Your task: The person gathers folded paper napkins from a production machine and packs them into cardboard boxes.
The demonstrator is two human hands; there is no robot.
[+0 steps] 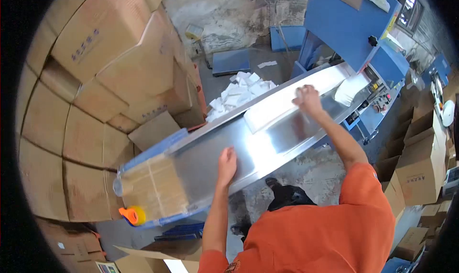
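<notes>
A long stack of white paper-like sheets lies along the far side of a shiny metal table. My right hand is over the near edge of this stack, its fingers apart and slightly bent; blur hides whether they touch it. Above the middle of the metal surface, my left hand has its fingers curled in, with nothing visible in them. Another white sheet or bundle curves down at the machine end, right of my right hand.
A blue machine stands at the table's right end. Flat cardboard and an orange-and-yellow tape dispenser are at the left end. Stacked cartons rise on the left. White scraps lie piled behind the table. Open cartons stand right.
</notes>
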